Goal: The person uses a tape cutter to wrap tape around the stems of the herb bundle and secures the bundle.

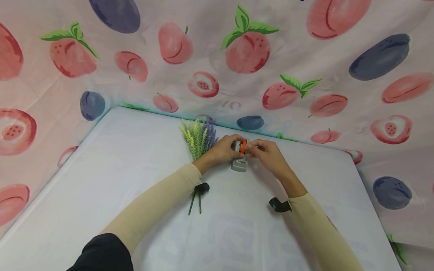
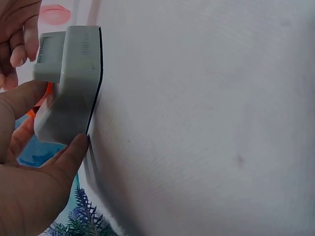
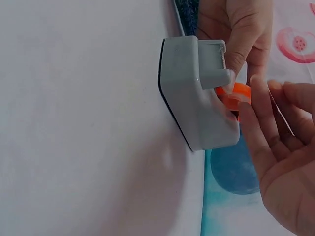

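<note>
- The grey tape dispenser (image 1: pixel 239 165) stands on its dark-edged base on the white worktop (image 1: pixel 145 143), near the far edge and between the person's two hands.
- An orange spool (image 1: pixel 243 146) sits in the dispenser's open middle; one raised end carries a toothed edge (image 3: pixel 223 54).
- The left hand (image 1: pixel 224 149) grips the dispenser, its thumb and fingers set apart across the body; one fingertip rests low at the end of the grey casing, and the thumb lies against the orange spool.
- The right hand (image 1: pixel 266 152) is close on the other side, thumb and index fingertips drawn together just beside the spool, with other fingertips at its orange rim. Whether anything thin lies between them, I cannot tell.
- Left of the dispenser lie yellow-green flower sprigs (image 1: pixel 194 137) and purple sprigs (image 1: pixel 211 133), heads toward the far edge; their green stems (image 1: pixel 191 205) point back toward the person, passing beneath the left forearm.
- Beige sleeves (image 1: pixel 159 203) cover both forearms, and a black device (image 1: pixel 280 205) shows by each wrist.
- A fruit-print cloth (image 1: pixel 210 22) with peaches and dark blue fruit rises behind and beside the worktop.
</note>
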`<state>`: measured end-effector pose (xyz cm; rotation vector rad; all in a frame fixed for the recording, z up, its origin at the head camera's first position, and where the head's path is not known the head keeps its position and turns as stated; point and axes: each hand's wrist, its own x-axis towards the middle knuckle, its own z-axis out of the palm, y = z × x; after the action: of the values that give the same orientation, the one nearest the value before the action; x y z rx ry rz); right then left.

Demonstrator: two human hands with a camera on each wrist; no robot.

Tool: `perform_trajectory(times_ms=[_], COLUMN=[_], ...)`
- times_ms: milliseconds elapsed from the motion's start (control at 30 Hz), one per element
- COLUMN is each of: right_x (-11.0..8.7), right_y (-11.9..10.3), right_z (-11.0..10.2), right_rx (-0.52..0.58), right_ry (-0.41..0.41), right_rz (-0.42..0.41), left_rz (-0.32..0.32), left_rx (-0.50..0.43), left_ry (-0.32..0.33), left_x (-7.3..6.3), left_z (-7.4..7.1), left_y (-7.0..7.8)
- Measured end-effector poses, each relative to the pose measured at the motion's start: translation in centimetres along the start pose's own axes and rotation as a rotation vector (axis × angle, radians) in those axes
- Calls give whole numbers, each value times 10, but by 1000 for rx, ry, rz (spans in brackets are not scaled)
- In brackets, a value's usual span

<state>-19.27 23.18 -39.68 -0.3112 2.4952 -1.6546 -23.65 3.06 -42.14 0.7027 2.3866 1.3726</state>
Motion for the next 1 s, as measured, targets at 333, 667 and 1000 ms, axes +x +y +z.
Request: perform_trajectory(times_ms=[333,667,1000], right_x=[4,5,1], right_y=[1,-2,-9], right_z=[1,6,7], right_rx=[-2,2,-67], right_ry=[57,80,41], right_rz=[-42,25,145], left_rz=[-2,17,14], left_rx=[-10,0,21], left_ry=[-10,-2,0], left_x=[2,3,2], left_z=[0,0,-1], left_y=[-3,-4,-2])
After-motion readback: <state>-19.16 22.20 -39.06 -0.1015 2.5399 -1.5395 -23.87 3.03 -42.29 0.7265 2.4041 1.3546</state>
